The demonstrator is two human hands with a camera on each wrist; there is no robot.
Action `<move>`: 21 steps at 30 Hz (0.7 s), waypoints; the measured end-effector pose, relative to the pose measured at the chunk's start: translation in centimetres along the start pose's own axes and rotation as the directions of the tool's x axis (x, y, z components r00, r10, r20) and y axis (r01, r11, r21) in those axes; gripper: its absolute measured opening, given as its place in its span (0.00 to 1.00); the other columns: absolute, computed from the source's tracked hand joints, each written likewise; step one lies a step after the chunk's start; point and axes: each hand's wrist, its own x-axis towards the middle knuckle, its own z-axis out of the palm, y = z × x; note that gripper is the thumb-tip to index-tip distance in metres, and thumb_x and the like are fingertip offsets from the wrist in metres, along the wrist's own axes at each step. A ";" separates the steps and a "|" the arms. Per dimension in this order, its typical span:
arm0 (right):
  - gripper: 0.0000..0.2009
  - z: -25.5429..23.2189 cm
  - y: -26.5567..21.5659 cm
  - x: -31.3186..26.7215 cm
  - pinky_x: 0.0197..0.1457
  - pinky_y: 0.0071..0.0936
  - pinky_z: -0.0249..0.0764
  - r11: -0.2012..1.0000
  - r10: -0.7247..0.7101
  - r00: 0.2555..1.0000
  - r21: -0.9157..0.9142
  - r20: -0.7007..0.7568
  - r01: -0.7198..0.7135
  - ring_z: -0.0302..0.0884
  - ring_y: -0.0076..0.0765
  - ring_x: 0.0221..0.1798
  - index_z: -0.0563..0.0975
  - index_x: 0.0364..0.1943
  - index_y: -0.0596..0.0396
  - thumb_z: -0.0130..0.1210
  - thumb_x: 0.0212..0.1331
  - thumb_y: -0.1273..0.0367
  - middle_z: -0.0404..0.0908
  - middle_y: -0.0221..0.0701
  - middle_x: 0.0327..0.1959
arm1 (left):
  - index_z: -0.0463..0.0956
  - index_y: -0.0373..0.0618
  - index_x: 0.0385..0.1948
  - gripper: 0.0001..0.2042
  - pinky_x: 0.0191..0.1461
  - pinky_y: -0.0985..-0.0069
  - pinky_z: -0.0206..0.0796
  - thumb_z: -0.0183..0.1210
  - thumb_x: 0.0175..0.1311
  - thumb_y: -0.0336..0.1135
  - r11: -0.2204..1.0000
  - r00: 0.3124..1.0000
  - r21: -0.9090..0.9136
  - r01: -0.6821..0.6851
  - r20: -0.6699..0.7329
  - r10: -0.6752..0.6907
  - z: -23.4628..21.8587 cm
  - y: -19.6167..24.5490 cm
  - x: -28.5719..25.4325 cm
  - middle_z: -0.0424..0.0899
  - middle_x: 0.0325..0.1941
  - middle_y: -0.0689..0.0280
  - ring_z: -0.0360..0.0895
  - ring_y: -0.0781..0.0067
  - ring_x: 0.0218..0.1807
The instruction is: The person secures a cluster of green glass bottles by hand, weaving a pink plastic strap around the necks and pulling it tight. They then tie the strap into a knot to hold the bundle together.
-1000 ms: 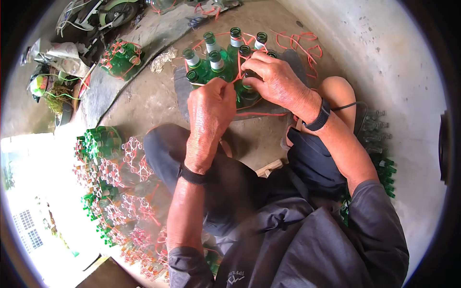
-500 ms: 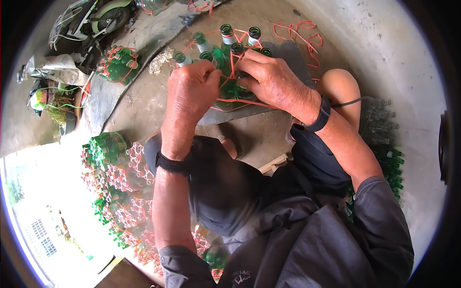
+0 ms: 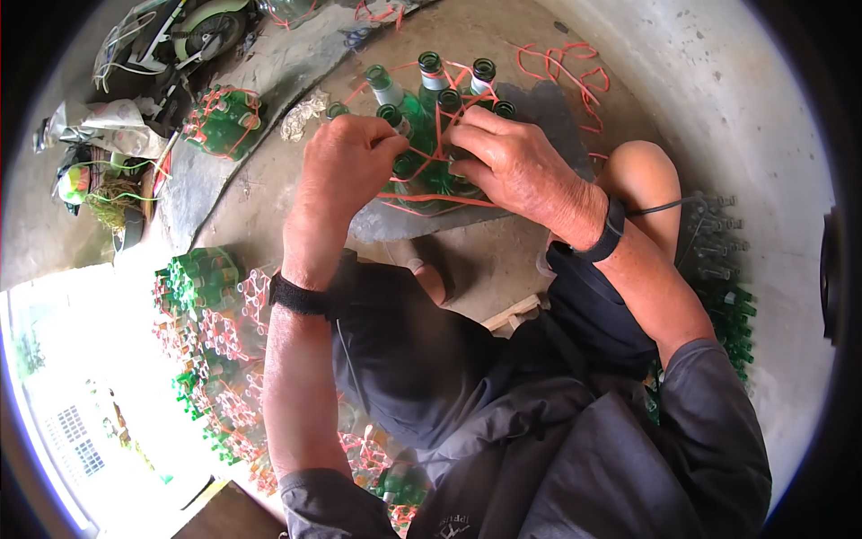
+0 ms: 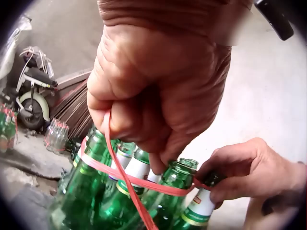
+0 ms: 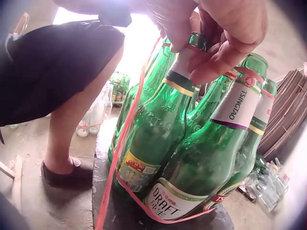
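Several green bottles point(image 3: 388, 90) stand upright in a cluster on a dark slab point(image 3: 377, 223), with red strap point(image 4: 125, 178) running around and between their necks. My left hand point(image 3: 343, 169), beside the near left bottles, has its fingers curled tightly round the strap, which comes out of the fist in the left wrist view point(image 4: 153, 79). With thumb and fingers, my right hand point(image 3: 532, 172) grips the neck of a labelled bottle point(image 5: 160, 117) on the cluster's right side. Its fingertips partly hide that bottle's mouth.
Loose red strap point(image 3: 584, 83) lies on the floor beyond the slab. Another tied bottle bundle point(image 3: 224, 121) stands at upper left, near a motorbike point(image 3: 202, 36). Many strapped bottles point(image 3: 202, 278) fill the lower left; more bottles point(image 3: 732, 314) line the wall at right.
My left hand has moved left, away from the right hand, with the strap in its fingers. The right hand stays at the bottle necks.
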 end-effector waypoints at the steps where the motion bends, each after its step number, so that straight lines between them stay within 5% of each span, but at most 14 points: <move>1: 0.16 0.0 0.0 0.0 0.43 0.43 0.83 1.000 0.008 1.000 -0.005 0.014 -0.008 0.85 0.53 0.43 0.81 0.49 0.57 0.71 0.56 0.76 0.79 0.37 0.44 | 0.91 0.40 0.41 0.11 0.39 0.67 0.74 0.67 0.68 0.38 0.999 1.000 0.044 -0.020 -0.014 0.021 0.0 0.1 -0.2 0.88 0.27 0.54 0.83 0.68 0.28; 12: 0.08 0.3 0.3 -0.2 0.43 0.45 0.83 1.000 -0.020 0.999 0.017 -0.031 0.021 0.85 0.53 0.43 0.79 0.40 0.57 0.65 0.59 0.76 0.78 0.38 0.41 | 0.92 0.46 0.44 0.11 0.45 0.57 0.79 0.67 0.71 0.40 0.986 0.985 0.161 0.046 -0.173 -0.018 1.6 0.2 -2.6 0.89 0.35 0.47 0.90 0.45 0.41; 14: 0.16 0.2 0.3 -0.3 0.47 0.43 0.84 1.000 0.017 1.000 0.019 0.021 -0.017 0.84 0.53 0.47 0.81 0.51 0.57 0.69 0.59 0.76 0.80 0.37 0.45 | 0.92 0.46 0.44 0.10 0.45 0.56 0.79 0.67 0.71 0.39 0.985 0.981 0.159 0.073 -0.188 -0.042 1.8 0.3 -3.0 0.89 0.36 0.47 0.89 0.43 0.41; 21: 0.17 0.2 0.1 -0.3 0.48 0.43 0.84 1.000 0.008 1.000 0.019 0.021 -0.008 0.85 0.53 0.47 0.81 0.52 0.56 0.70 0.59 0.76 0.80 0.37 0.46 | 0.91 0.45 0.43 0.09 0.45 0.54 0.79 0.63 0.71 0.35 0.997 0.959 0.030 0.068 -0.279 -0.057 3.9 -1.1 -3.6 0.88 0.36 0.44 0.88 0.37 0.41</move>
